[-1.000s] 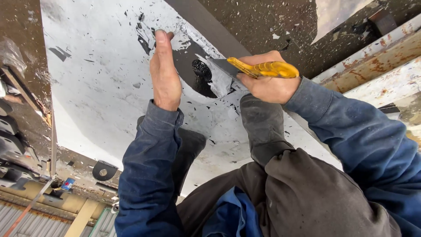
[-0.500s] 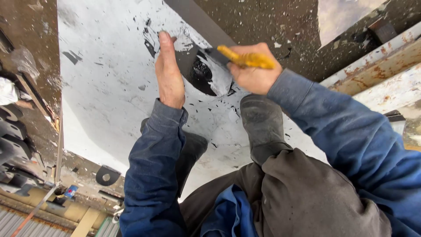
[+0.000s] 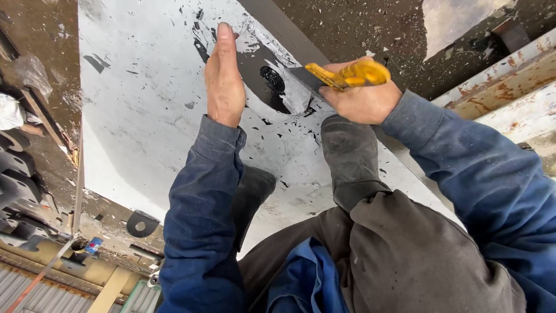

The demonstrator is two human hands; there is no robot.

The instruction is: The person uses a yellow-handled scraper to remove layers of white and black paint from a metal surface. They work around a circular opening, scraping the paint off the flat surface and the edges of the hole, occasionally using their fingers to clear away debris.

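Far off to the left of the left hand I saw dark metal parts (image 3: pixel 14 174) by the floor edge. The left hand (image 3: pixel 225 81) lay flat on the white sheet (image 3: pixel 145 116), fingers straight and pressed together, holding it down. Just right of that hand was a dark patch (image 3: pixel 266 78) where the white film had been scraped off. The right hand (image 3: pixel 362 95) was closed tight around a yellow scraper (image 3: pixel 347 74), touching the edge of the patch. I think only a small part was done; most of the sheet was white and left to scrape. The scraper's blade was hard to see, and the sheet's near part hid under the knees (image 3: pixel 347 156).
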